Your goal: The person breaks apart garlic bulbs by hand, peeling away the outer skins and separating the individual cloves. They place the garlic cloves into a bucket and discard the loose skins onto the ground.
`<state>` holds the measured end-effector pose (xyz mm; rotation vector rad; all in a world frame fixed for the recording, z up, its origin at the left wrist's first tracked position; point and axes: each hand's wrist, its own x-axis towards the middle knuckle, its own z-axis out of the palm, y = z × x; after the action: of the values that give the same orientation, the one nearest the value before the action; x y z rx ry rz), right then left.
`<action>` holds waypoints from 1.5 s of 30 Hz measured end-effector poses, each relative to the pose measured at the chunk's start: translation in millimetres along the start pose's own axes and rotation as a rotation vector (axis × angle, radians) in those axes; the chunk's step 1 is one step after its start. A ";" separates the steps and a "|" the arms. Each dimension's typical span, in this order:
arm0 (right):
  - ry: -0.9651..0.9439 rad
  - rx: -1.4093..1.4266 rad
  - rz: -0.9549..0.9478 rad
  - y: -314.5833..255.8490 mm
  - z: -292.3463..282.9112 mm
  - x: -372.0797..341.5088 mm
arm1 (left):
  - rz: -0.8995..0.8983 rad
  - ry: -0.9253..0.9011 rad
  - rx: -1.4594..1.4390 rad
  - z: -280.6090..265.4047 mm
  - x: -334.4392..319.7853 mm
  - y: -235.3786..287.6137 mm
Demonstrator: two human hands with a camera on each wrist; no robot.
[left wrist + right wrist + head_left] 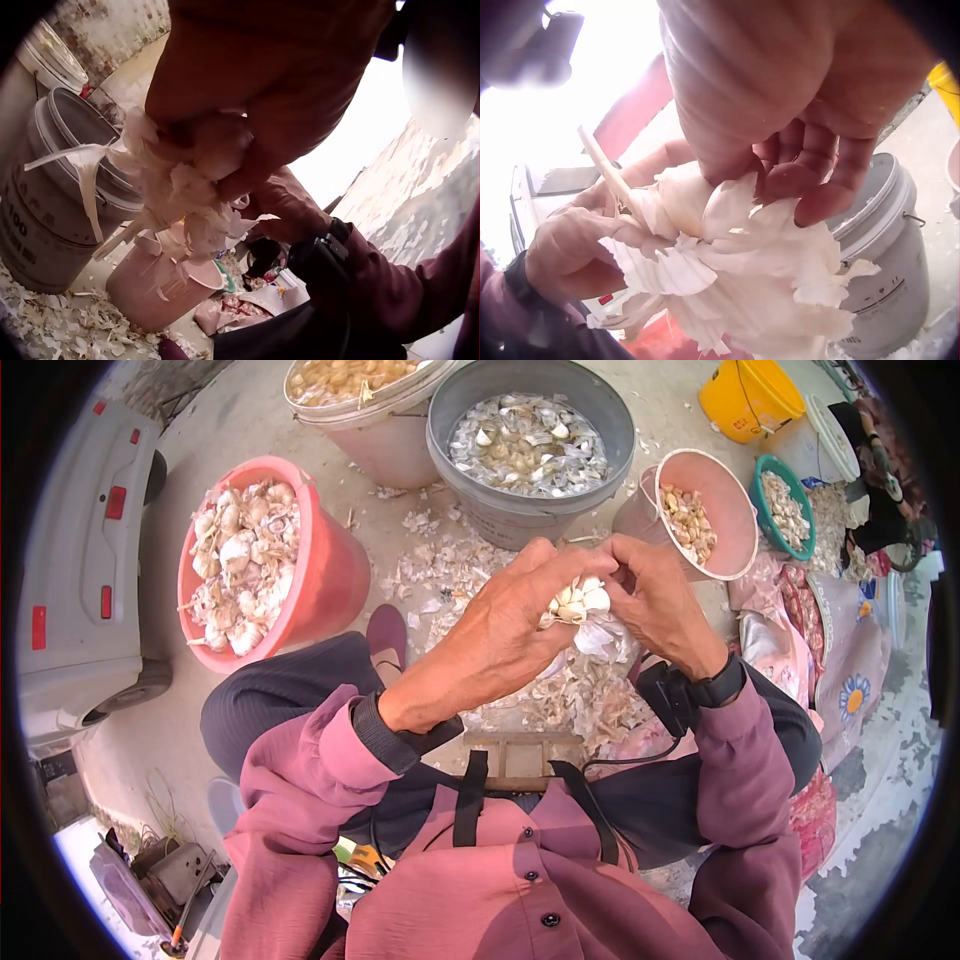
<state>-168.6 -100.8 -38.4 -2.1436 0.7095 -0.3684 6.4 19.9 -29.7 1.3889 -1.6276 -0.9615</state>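
A garlic bulb (577,603) with loosened white skin is held between both hands above the lap. My left hand (490,630) grips it from the left, fingers curled round it; in the right wrist view a dry stem (606,169) sticks out beside that hand. My right hand (665,600) pinches the bulb's skin from the right with thumb and fingertips. Papery skin (757,277) hangs below the bulb in the right wrist view, and pale cloves show in the head view.
A pink tub (340,560) of garlic bulbs stands left. Ahead are a grey bucket (500,515) with cloves and water, and a pale pink bucket (735,520) of cloves. A teal basin (765,530) and yellow bucket (745,405) stand right. Skins (440,560) litter the floor.
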 end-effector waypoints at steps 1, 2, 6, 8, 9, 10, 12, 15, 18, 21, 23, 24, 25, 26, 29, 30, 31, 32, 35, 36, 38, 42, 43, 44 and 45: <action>0.001 0.000 -0.002 1.5 2.1 -0.4 | 0.001 0.000 0.002 -1.0 0.1 0.7; -0.025 0.069 0.018 3.1 5.1 -1.8 | -0.010 0.062 -0.047 -1.9 -0.2 1.5; 0.121 0.006 -0.064 4.5 0.5 2.2 | -0.082 0.097 -0.044 -8.3 -1.4 5.6; 0.357 -0.195 -0.176 -10.5 -14.5 3.8 | -0.056 0.138 -0.054 -3.6 -1.5 -2.2; 0.357 -0.197 -0.176 -15.8 -16.3 3.4 | -0.025 0.175 -0.063 -1.7 0.2 -3.4; 0.389 -0.014 -0.158 -22.2 -15.0 2.0 | -0.022 0.175 -0.063 -0.2 1.0 -2.0; 0.285 0.179 -0.081 -37.3 -12.2 -2.9 | -0.040 0.233 -0.085 2.3 2.6 3.9; 0.153 0.152 0.002 -38.2 15.2 -6.8 | -0.007 0.293 -0.025 9.9 6.3 4.8; 0.227 0.200 -0.060 -39.2 24.2 -5.2 | -0.056 0.336 -0.058 15.2 7.2 6.5; 0.237 0.319 -0.007 -37.9 26.9 -3.4 | -0.106 0.331 -0.061 13.2 9.0 14.4; 0.294 0.299 -0.064 -33.1 29.8 -0.3 | -0.098 0.341 -0.060 12.9 8.2 19.8; 0.355 0.280 -0.118 -31.5 30.8 1.6 | -0.090 0.346 -0.058 12.6 8.5 20.8; 0.356 0.282 -0.114 -31.9 31.1 1.3 | -0.092 0.342 -0.059 14.0 8.0 19.8; 0.361 0.273 -0.115 -33.3 30.4 1.0 | -0.073 0.368 -0.046 16.0 7.6 17.7; 0.345 0.392 -0.084 -29.5 32.2 4.4 | -0.048 0.368 -0.096 13.3 8.6 9.5; 0.323 0.520 -0.046 -29.0 31.8 5.3 | -0.044 0.338 -0.161 11.9 8.8 8.5; 0.321 0.517 -0.050 -30.5 27.6 6.1 | -0.041 0.341 -0.161 10.7 9.3 9.3; 0.238 0.706 0.134 -34.5 21.2 6.6 | -0.064 0.343 -0.177 9.1 9.5 11.3; 0.134 0.971 0.302 -23.9 17.9 5.6 | -0.148 0.328 -0.295 5.1 9.6 15.2; 0.032 1.133 0.309 -19.5 16.0 4.8 | -0.207 0.318 -0.393 3.6 10.5 15.9; -0.092 1.338 0.325 -17.6 10.6 4.8 | -0.190 0.321 -0.325 2.5 10.6 15.9; 0.023 1.379 0.375 -19.1 6.2 9.8 | -0.166 0.331 -0.181 3.3 11.3 7.2; 0.084 1.234 0.336 -21.2 2.8 11.4 | -0.167 0.332 -0.179 3.0 11.0 5.9; 0.143 1.088 0.297 -23.5 -0.2 12.2 | -0.135 0.329 -0.101 2.6 10.6 4.8; 0.145 1.089 0.297 -25.8 -2.0 12.1 | -0.102 0.324 -0.023 2.7 10.9 4.2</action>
<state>-150.6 -96.4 -16.7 -0.9802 0.6690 -0.5794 1.1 9.8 -26.1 1.5349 -1.3117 -0.7622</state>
